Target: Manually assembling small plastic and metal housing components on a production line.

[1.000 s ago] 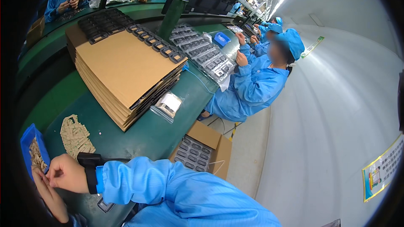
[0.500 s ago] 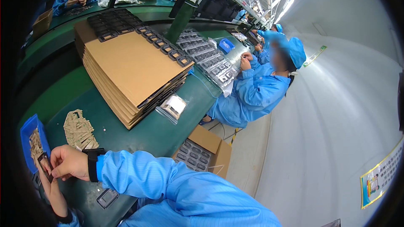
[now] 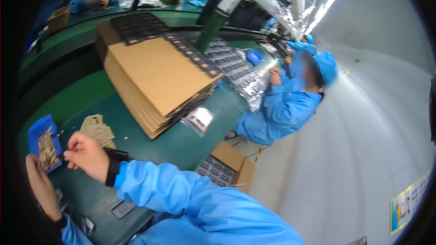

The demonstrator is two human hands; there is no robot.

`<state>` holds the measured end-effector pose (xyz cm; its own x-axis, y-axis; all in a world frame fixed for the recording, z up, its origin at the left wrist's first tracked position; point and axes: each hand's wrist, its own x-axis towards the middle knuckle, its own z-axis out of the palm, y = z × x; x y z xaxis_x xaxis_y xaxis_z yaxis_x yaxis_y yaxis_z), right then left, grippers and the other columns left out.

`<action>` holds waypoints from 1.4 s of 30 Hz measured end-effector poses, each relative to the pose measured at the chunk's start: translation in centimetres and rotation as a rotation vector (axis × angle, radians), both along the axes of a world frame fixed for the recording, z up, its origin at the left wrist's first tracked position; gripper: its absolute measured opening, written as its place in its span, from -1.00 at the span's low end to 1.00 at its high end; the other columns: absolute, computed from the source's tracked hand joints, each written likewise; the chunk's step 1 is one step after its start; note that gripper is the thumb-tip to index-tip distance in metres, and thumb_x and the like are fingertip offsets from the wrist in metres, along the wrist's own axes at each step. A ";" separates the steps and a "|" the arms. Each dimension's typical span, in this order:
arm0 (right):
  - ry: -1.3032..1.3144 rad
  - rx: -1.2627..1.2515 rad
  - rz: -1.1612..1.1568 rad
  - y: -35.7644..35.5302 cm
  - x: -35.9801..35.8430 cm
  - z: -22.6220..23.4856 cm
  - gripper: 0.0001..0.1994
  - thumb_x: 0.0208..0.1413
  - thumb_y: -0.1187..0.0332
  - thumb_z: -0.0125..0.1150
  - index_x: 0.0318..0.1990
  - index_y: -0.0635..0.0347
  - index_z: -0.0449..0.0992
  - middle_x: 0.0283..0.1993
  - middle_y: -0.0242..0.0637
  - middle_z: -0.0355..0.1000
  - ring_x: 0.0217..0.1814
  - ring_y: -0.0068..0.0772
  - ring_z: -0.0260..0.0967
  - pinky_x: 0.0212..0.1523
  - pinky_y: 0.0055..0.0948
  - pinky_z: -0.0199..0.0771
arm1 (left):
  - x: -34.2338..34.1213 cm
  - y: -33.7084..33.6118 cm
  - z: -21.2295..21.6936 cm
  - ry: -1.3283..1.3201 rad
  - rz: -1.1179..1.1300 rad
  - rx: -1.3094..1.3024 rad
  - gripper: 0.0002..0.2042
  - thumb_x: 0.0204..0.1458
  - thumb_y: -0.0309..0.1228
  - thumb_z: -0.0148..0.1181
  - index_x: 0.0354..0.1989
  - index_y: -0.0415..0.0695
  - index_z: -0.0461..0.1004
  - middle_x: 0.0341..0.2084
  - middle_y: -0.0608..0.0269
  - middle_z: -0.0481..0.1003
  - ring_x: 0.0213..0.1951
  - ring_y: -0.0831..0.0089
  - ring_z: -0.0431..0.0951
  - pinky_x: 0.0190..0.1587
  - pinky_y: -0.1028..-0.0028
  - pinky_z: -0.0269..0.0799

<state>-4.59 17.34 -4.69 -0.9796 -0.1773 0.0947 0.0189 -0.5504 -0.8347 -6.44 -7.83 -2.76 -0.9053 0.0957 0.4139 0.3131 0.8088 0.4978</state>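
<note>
My right hand [image 3: 88, 156] is above the green table, its thumb and fingers pinched at a small dark piece [image 3: 61, 156] by the rim of a blue bin. Which part that piece is, the blur hides. My left hand [image 3: 38, 177] is at the near side of the blue bin [image 3: 57, 141], its fingers partly lost in the dark picture edge. Small tan strips [image 3: 47, 149] fill the bin. Beyond my right hand lies a pile of tan strips [image 3: 97, 127]. A dark rectangular frame [image 3: 122, 209] rests on the table below my right forearm.
A tall stack of cardboard sheets [image 3: 154, 77] bears rows of black frames. Beside it lie a clear bag [image 3: 200, 120] and bagged trays of parts [image 3: 234, 66]. An open carton [image 3: 238, 159] is beside the table. A co-worker in blue [image 3: 286, 104] sits at the right.
The black frame held between both hands is no longer plainly visible. My hands have drawn apart, the left now beside the bin. The whole view has shifted slightly.
</note>
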 end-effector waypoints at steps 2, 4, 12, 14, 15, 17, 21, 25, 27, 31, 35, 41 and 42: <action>0.006 -0.009 0.047 -0.3 0.7 0.4 -0.85 0.26 0.50 0.25 -0.11 0.16 0.39 -0.28 -0.26 0.56 -0.34 -0.49 0.56 -0.31 -0.49 0.61 | 1.1 -0.1 0.0 0.206 0.067 0.084 -0.92 0.32 -0.52 0.02 -0.13 -0.27 0.41 -0.31 0.02 0.40 -0.26 0.23 0.45 -0.12 0.38 0.40; 0.084 0.002 -0.152 3.2 1.3 0.0 -0.75 0.25 0.48 0.28 0.05 0.24 0.43 -0.20 -0.19 0.59 -0.25 -0.41 0.59 -0.18 -0.41 0.66 | 0.6 5.3 1.7 0.194 0.047 0.021 -0.89 0.20 -0.53 0.15 -0.15 -0.25 0.50 -0.26 -0.06 0.53 -0.21 0.00 0.57 -0.13 0.26 0.48; 0.219 0.356 -0.240 4.6 3.4 3.3 -0.82 0.32 0.53 0.20 0.02 0.36 0.56 -0.22 -0.35 0.52 -0.33 -0.62 0.44 -0.28 -0.62 0.47 | 2.1 6.2 4.4 0.296 -0.417 0.265 -0.69 -0.02 -0.67 0.29 -0.05 -0.20 0.61 0.05 0.02 0.59 0.09 0.06 0.58 0.09 0.26 0.52; 0.226 0.360 -0.184 5.0 3.0 2.8 -0.81 0.34 0.49 0.19 0.03 0.33 0.56 -0.21 -0.36 0.52 -0.28 -0.63 0.45 -0.26 -0.61 0.48 | 3.0 6.8 5.3 -0.039 -0.611 0.494 -0.67 -0.04 -0.63 0.37 -0.04 -0.21 0.62 0.11 0.02 0.56 0.12 0.16 0.58 0.12 0.32 0.51; 0.221 0.356 -0.153 4.6 3.0 2.9 -0.81 0.36 0.45 0.18 0.05 0.29 0.56 -0.20 -0.37 0.53 -0.26 -0.63 0.46 -0.23 -0.60 0.50 | 3.2 6.4 5.3 0.081 -0.586 0.381 -0.69 -0.04 -0.62 0.38 -0.07 -0.23 0.61 0.07 0.03 0.58 0.07 0.17 0.60 0.08 0.33 0.52; 0.180 0.402 -0.174 4.0 2.7 3.1 -0.82 0.35 0.47 0.18 0.03 0.30 0.57 -0.26 -0.37 0.52 -0.29 -0.60 0.46 -0.24 -0.58 0.49 | 2.5 6.0 4.1 0.255 -0.497 0.215 -0.76 -0.04 -0.62 0.38 -0.15 -0.26 0.59 -0.05 0.05 0.61 -0.05 0.19 0.64 -0.02 0.34 0.55; 0.157 0.306 -0.138 3.2 1.5 1.9 -0.83 0.34 0.47 0.17 0.02 0.27 0.55 -0.24 -0.44 0.49 -0.31 -0.67 0.43 -0.25 -0.61 0.49 | 1.5 4.6 3.1 0.176 -0.146 0.202 -0.94 0.13 -0.65 0.22 -0.25 -0.28 0.50 -0.33 0.14 0.56 -0.29 0.40 0.58 -0.19 0.44 0.47; 0.154 0.245 -0.108 3.0 0.8 0.9 -0.83 0.33 0.52 0.16 0.02 0.32 0.50 -0.24 -0.44 0.46 -0.37 -0.73 0.38 -0.34 -0.68 0.42 | -1.6 1.8 -1.1 0.187 -0.112 0.245 -0.93 0.21 -0.65 0.14 -0.25 -0.29 0.37 -0.33 0.15 0.43 -0.28 0.41 0.49 -0.13 0.49 0.44; 0.153 0.259 -0.118 3.5 0.8 0.8 -0.84 0.33 0.53 0.15 0.01 0.33 0.50 -0.24 -0.44 0.46 -0.37 -0.74 0.38 -0.34 -0.69 0.42 | -2.2 2.4 -1.9 0.223 -0.127 0.266 -0.92 0.21 -0.67 0.13 -0.27 -0.30 0.35 -0.33 0.13 0.44 -0.28 0.38 0.50 -0.10 0.48 0.45; 0.150 0.275 -0.101 3.7 0.8 0.5 -0.86 0.31 0.56 0.14 -0.02 0.32 0.50 -0.26 -0.43 0.47 -0.39 -0.74 0.38 -0.36 -0.68 0.42 | -2.0 3.2 -2.6 0.197 -0.074 0.276 -0.95 0.23 -0.66 0.12 -0.29 -0.33 0.38 -0.33 0.10 0.46 -0.22 0.33 0.53 0.00 0.47 0.45; 0.112 0.314 -0.005 2.9 0.8 0.1 -0.91 0.28 0.57 0.16 -0.10 0.29 0.51 -0.31 -0.46 0.48 -0.41 -0.77 0.39 -0.40 -0.65 0.42 | -2.3 2.1 -3.3 0.174 -0.026 0.183 -0.92 0.21 -0.62 0.17 -0.31 -0.33 0.42 -0.38 0.16 0.45 -0.30 0.45 0.46 -0.17 0.49 0.43; 0.164 0.351 0.018 2.1 1.5 1.1 -0.93 0.24 0.60 0.18 -0.15 0.32 0.49 -0.40 -0.49 0.44 -0.47 -0.80 0.35 -0.47 -0.67 0.36 | -3.5 0.0 -4.7 0.101 -0.018 0.165 -0.88 0.18 -0.62 0.18 -0.27 -0.25 0.33 -0.44 0.24 0.35 -0.38 0.48 0.35 -0.30 0.48 0.31; 0.155 0.357 0.015 2.2 1.4 0.7 -0.93 0.24 0.60 0.18 -0.15 0.32 0.49 -0.40 -0.49 0.44 -0.47 -0.80 0.35 -0.47 -0.67 0.36 | -3.5 0.6 -5.2 0.092 -0.023 0.171 -0.88 0.18 -0.62 0.18 -0.27 -0.25 0.33 -0.44 0.24 0.35 -0.38 0.48 0.35 -0.30 0.48 0.31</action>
<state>-3.23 19.53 -4.00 -0.9556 -0.2400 0.1710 -0.1165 -0.2256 -0.9672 -9.96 -7.23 -7.92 -0.8610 0.0367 0.5072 0.3810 0.7071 0.5956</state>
